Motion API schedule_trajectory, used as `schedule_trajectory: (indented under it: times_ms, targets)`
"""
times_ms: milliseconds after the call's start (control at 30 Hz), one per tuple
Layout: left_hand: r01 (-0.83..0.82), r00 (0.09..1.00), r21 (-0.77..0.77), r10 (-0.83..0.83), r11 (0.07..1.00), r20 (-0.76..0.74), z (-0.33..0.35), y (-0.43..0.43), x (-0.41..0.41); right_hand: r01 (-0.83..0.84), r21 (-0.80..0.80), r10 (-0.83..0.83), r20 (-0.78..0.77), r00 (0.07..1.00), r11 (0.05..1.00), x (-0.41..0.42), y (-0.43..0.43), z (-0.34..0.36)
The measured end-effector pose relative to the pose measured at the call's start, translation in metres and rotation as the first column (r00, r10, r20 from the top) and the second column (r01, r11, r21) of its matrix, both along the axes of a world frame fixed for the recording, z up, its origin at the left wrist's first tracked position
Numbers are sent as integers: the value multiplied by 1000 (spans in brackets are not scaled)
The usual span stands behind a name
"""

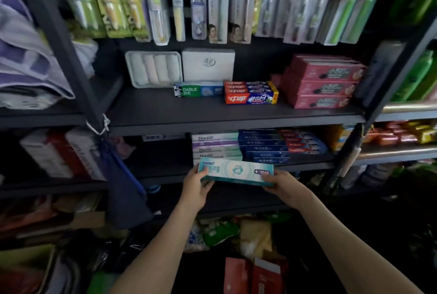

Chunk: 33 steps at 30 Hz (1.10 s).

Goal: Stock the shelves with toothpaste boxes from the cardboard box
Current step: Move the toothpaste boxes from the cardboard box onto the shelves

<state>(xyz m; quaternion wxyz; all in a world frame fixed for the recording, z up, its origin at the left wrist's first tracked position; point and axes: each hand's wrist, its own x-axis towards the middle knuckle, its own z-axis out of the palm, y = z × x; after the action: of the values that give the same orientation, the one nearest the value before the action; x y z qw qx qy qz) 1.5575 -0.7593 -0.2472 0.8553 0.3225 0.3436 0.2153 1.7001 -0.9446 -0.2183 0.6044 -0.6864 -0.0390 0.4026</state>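
Gripping teal toothpaste box [236,171] by its ends | left hand [196,187], right hand [285,187] | arms outstretched

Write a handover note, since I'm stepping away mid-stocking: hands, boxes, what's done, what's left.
Left hand and right hand each grip one end of the teal-and-white cardboard toothpaste box, held in front of the lower black metal shelf.
Done: white-and-purple Doctor box stack and dark blue box stack already sit there.
Left: probably shelve this box beside them. Source carton not clearly visible.
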Motion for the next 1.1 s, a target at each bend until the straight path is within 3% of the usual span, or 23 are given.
schedule_trajectory:
  times_ms: [367,467,567,700,900,1033,1100]
  targets:
    - [54,971,401,46,914,-236,-4,18,-11,8,-100,14,214,977,995,0,33,-16]
    - [77,951,477,78,876,-298,-10,20,-9,51,-83,-34,196,980,995,-2,38,-18]
    - [67,934,445,101,893,-343,-16,29,-6,143,-29,-139,111,984,989,-1,44,-28]
    - [34,940,277,63,960,-336,-24,49,0,360,215,-328,-171,929,908,6,58,-52]
    - [137,960,218,-76,966,-268,-67,51,21,317,365,-213,-298,931,875,-16,110,-100]
    - [315,914,312,-198,897,-354,-98,54,25,306,391,-221,-247,943,868,-14,124,-129]
    - [513,810,443,-242,735,-535,-110,61,19,223,423,-187,-126,974,878,-7,121,-134]
